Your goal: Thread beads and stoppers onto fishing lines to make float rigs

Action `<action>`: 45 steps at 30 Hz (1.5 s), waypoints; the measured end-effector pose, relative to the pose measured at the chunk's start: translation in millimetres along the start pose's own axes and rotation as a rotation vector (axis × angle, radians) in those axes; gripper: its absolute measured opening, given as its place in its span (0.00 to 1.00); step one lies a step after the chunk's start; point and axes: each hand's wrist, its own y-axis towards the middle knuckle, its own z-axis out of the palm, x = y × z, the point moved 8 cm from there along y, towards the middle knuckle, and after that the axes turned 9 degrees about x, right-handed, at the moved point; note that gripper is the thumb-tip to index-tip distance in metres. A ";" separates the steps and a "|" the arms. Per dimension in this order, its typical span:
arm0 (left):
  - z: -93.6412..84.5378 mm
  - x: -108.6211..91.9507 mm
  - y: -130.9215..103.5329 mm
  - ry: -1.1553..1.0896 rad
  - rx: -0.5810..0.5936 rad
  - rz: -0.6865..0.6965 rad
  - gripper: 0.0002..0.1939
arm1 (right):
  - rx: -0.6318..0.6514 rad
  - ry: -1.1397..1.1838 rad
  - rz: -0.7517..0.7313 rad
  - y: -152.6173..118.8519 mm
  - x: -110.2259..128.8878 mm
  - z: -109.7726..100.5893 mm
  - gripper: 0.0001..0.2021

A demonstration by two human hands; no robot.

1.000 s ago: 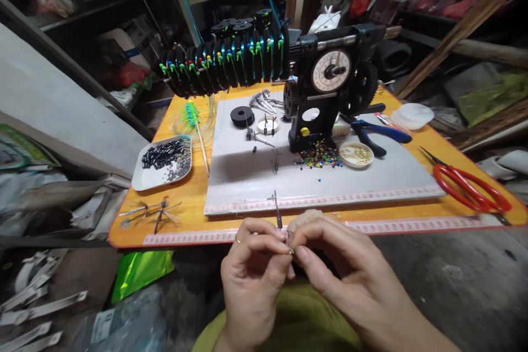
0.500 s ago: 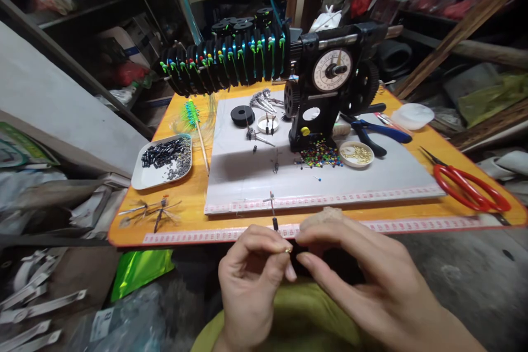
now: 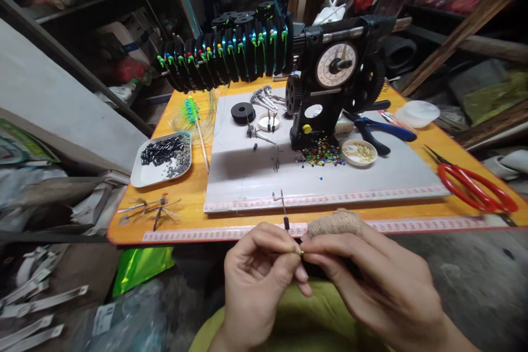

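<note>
Close to the table's front edge, my left hand (image 3: 259,280) pinches a tiny gold-coloured piece (image 3: 301,253) between thumb and forefinger. My right hand (image 3: 379,280) meets it there, thumb and forefinger closed at the same piece; the fingertips hide most of it. Beige wrapping (image 3: 335,223) covers one right finger. Just beyond the fingertips is a thin wire or line with a small black cylinder (image 3: 286,223) and a red-tipped upper end. Farther back, a round white dish (image 3: 350,160) contains similar small gold pieces.
A black dial machine (image 3: 330,93) carries a row of spools (image 3: 231,55) above a white board (image 3: 363,181). Multicoloured-head pins (image 3: 322,153) lie at its base. Blue-handled pliers (image 3: 385,129) and red scissors (image 3: 474,184) are right; a tray of black parts (image 3: 142,176) is left.
My right hand's thumb and forefinger, apart before, have closed at the gold piece. My left hand has shifted slightly right. The black cylinder appears farther right.
</note>
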 end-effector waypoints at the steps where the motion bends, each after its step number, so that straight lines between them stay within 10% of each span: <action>1: -0.3 -1.3 0.1 0.019 -0.001 0.013 0.09 | 0.007 0.010 0.004 -0.1 -1.2 0.7 0.11; 13: -1.3 -36.5 -6.1 1.127 0.159 0.444 0.14 | 0.113 -0.083 0.087 0.6 -23.4 15.0 0.07; 19: 3.6 -36.3 7.1 1.534 0.158 0.377 0.11 | 0.110 -0.261 0.054 -1.6 -32.0 22.2 0.06; 29: -5.0 -25.2 17.1 1.573 0.111 0.077 0.07 | 0.195 -0.353 0.046 -3.3 -37.3 30.9 0.05; 45: -3.1 -25.8 16.8 1.570 0.083 0.146 0.07 | 0.208 -0.376 0.112 -12.0 -43.5 28.8 0.04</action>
